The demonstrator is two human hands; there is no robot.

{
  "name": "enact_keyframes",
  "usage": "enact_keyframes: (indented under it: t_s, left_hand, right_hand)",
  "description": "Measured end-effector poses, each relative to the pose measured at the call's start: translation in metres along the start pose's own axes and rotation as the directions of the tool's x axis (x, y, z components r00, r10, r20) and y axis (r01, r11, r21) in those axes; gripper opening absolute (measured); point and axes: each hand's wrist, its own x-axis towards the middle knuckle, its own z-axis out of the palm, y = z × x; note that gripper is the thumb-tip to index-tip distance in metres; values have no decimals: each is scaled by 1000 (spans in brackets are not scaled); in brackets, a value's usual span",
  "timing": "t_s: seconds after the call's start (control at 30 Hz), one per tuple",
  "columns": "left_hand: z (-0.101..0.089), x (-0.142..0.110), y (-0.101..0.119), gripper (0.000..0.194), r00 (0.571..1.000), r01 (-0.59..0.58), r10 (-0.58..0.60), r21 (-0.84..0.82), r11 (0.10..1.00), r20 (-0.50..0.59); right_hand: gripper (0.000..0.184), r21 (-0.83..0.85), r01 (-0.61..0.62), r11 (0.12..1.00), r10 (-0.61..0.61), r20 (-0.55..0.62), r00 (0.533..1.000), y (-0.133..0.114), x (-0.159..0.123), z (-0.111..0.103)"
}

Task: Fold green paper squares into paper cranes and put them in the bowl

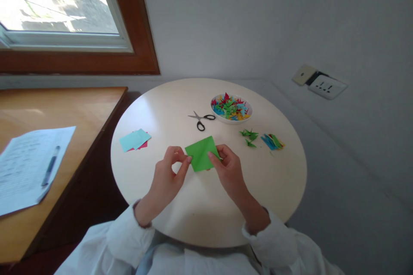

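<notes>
A square of green origami paper (200,153) is held up over the round white table (200,206), with a faint crease across it. My left hand (170,171) pinches its left edge between thumb and finger. At the right side, my right hand (228,167) grips the sheet, thumb on top and fingers behind it. Black-handled scissors (200,119) lie with blades apart just beyond the paper. Several small green folded paper cranes (249,137) rest to the right of my right hand.
A white bowl (231,119) of colourful paper cranes stands at the back. Paper strips (272,142) lie at the right, light blue and red sheets (135,139) at the left. A wooden desk (93,111) holds written pages (29,163) and a pen (50,166). Walls border the table.
</notes>
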Motion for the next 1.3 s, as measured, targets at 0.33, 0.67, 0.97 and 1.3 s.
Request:
enact_keyframes:
  t_s: [0.33, 0.67, 0.97, 1.3]
  left_hand:
    - [7, 5, -2, 17, 996, 81, -86, -406, 910, 6]
    - [-21, 14, -6, 22, 892, 307, -86, -454, 836, 445]
    - [-21, 15, -42, 24, 771, 340, -182, -152, 928, 610]
    - [-37, 5, -56, 32, 847, 17, 44, -109, 994, 529]
  right_hand:
    - [26, 63, -43, 997, 23, 283, 959, 10, -14, 3]
    - [47, 467, -391, 793, 213, 388, 897, 18, 6, -24]
    - [24, -3, -332, 943, 331, 89, 939, 23, 22, -57]
    - [25, -518, -55, 854, 51, -22, 998, 46, 19, -63]
